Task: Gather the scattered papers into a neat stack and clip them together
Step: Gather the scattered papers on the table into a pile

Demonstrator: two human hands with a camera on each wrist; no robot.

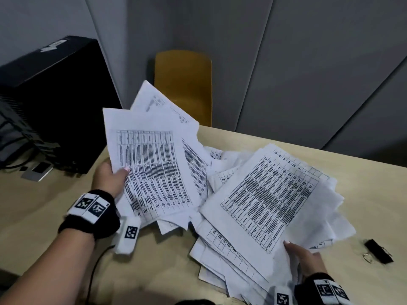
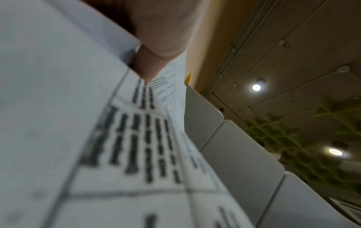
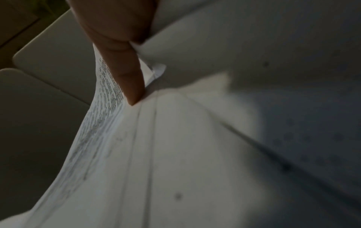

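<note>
Light, floppy and apt to slide, the papers (image 1: 253, 194) lie fanned over the counter (image 1: 44, 205), the left hand (image 1: 111, 177) pinching one raised sheaf, the right hand (image 1: 306, 260) pinching another's near edge; best squared by their edges.

An office: desk (image 1: 55, 216), black computer tower (image 1: 50, 95), printed papers (image 1: 264, 194), binder clip (image 1: 378, 253), partition panels (image 1: 308, 73).

Beige table (image 1: 55, 205) fills the foreground | black computer tower (image 1: 55, 95) at 10 o'clock on it | small grey device (image 1: 37, 171) beside the tower's base | mustard-yellow chair (image 1: 182, 84) at 12 o'clock behind the table | grey wall panels (image 1: 286, 62) behind | two ceiling lights (image 2: 256, 87) overhead
</note>
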